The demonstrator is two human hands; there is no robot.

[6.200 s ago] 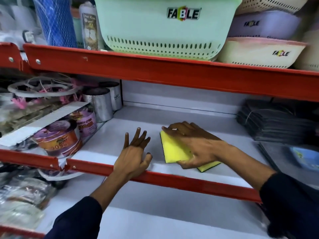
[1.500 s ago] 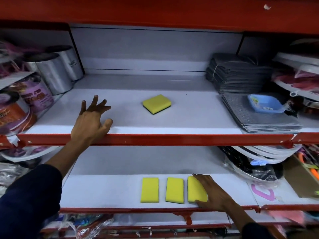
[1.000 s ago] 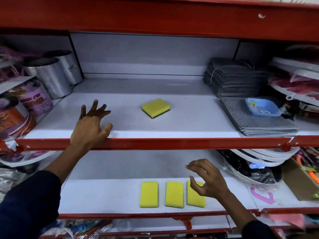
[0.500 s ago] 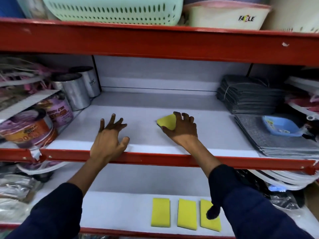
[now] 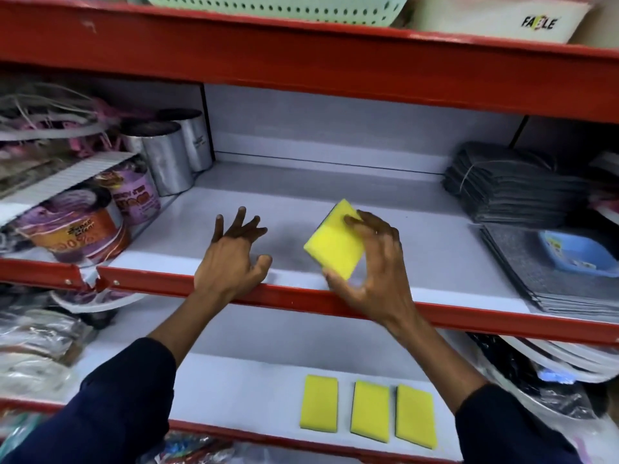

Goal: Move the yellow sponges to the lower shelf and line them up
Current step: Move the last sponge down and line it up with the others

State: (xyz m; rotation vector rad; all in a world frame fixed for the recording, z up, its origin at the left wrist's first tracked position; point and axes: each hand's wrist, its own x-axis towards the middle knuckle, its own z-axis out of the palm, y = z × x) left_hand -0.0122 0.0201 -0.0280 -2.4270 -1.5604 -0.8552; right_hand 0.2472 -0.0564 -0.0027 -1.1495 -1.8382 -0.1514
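We are looking into a red-railed shop rack with white boards, and the upper shelf (image 5: 335, 202) is where our hands are working. Our right hand (image 5: 371, 272) is gripping the last sponge (image 5: 336, 244), thumb under its near corner and fingers over the far edge, and it is hanging tilted above the shelf rail (image 5: 301, 298), clear of the board. Our left hand (image 5: 234, 262) is lying open, fingers spread, heel bearing on that same rail, holding nothing.

Below the rail, on the lower shelf (image 5: 241, 390), the row (image 5: 368, 410) of three sponges is lying flat, yellow side up, long edges parallel with narrow gaps between them. The space to the left of the row is bare; the right end is running close under our right sleeve.

To do this well, we are probably wanting to level the sponge, yellow up, bring it down past the rail without clipping it, and set it just beside one end of the row, matching the gap and the front edge. Nudging a neighbour would be spoiling the line.
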